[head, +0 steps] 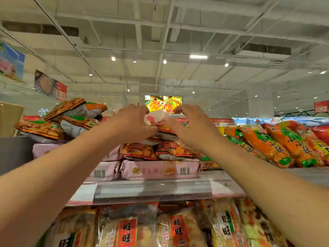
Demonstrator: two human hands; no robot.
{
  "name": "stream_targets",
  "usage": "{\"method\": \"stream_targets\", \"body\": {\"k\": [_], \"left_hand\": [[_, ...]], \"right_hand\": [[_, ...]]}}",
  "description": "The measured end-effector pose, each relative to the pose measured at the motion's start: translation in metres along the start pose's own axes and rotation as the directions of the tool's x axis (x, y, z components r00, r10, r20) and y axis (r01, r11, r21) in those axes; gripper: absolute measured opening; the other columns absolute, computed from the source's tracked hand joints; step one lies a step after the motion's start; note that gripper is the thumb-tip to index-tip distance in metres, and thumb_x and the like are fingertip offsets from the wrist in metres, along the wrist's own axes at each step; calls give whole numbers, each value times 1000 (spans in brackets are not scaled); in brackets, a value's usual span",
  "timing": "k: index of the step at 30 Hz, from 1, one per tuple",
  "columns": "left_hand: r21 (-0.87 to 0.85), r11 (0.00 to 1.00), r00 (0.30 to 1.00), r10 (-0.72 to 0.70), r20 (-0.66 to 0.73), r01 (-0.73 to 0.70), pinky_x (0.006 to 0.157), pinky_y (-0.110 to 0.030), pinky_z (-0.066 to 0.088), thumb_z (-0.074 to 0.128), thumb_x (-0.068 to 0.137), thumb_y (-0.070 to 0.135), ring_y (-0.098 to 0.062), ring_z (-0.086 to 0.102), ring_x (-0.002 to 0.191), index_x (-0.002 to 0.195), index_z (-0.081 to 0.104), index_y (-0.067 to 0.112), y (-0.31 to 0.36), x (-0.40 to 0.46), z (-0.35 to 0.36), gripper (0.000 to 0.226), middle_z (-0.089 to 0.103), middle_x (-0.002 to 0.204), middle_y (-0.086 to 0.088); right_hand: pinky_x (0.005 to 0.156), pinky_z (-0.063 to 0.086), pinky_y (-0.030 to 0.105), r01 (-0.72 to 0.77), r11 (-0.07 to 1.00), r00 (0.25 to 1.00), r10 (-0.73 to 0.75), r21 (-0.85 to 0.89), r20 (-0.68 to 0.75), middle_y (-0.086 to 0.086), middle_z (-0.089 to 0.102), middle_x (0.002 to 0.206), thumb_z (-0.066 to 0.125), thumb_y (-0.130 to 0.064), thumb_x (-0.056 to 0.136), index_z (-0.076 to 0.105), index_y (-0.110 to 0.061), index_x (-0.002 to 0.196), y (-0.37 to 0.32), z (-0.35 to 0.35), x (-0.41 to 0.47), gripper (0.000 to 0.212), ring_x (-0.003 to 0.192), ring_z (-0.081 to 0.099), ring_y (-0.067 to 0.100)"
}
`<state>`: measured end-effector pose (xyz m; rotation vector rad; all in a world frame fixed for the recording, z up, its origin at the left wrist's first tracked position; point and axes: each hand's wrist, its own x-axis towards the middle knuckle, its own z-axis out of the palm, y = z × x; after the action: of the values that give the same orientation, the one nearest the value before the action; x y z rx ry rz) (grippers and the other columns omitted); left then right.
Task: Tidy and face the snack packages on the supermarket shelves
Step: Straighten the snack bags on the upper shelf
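On the top shelf [153, 188] stands a stack of red-orange snack packs [160, 148] resting on pink flat packs [160, 170]. My left hand [131, 122] and my right hand [187, 125] reach up to the top of that stack from either side. Both hands curl around the topmost pack [156, 118], a pale pink and red one, gripping its left and right ends. The pack sits level with the stack's top, partly hidden by my fingers.
A loose, untidy heap of orange packs [62, 120] lies at the left on a grey box. Orange-green long bags [270, 145] lean in a row at the right. Rice-cracker bags [128, 227] fill the shelf below. A cardboard box [10, 118] stands far left.
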<state>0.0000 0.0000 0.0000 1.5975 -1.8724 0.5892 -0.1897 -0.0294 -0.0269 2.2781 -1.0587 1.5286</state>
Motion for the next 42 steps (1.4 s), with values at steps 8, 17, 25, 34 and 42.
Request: {"method": "stream_targets", "body": {"k": [8,17,25,34,42], "left_hand": [[126,971,958,-222,183,201,104,-49,40,45,61,89,-42,37,132,146,22,27,2,4,37,107,36,146,-23],[71,972,973,-227,41,224,104,-50,35,61,64,79,-36,42,125,138,30,31,6,-3,39,93,52,132,-10],[-129,990,985,33,-167,-55,86,-39,50,73,60,68,-26,54,108,140,16,41,22,-2,39,102,35,124,0],[-360,862,932,307,-191,-357,79,-32,42,76,58,65,-18,50,90,137,14,51,131,1,74,102,26,113,6],[-469,764,893,426,-148,-442,77,-31,42,77,54,68,-16,49,93,136,15,49,276,9,126,105,21,111,10]], "right_hand": [[77,43,34,-303,944,915,250,130,316,4,44,145,41,-90,56,36,-41,139,24,31,40,96,113,52,24],[78,49,28,-184,932,942,76,313,327,-16,55,115,69,-76,50,52,-45,117,33,40,32,75,100,57,6],[82,52,34,-42,971,993,15,237,115,-12,52,115,72,-71,47,47,-49,98,45,1,16,61,98,59,11],[74,39,8,-92,993,995,88,-78,-54,-18,43,109,77,-60,49,46,-45,95,110,-126,-82,58,92,53,-5],[87,33,7,-335,911,941,314,-241,-124,-34,33,121,81,-58,53,43,-55,99,196,-250,-204,60,117,40,-9]]}}
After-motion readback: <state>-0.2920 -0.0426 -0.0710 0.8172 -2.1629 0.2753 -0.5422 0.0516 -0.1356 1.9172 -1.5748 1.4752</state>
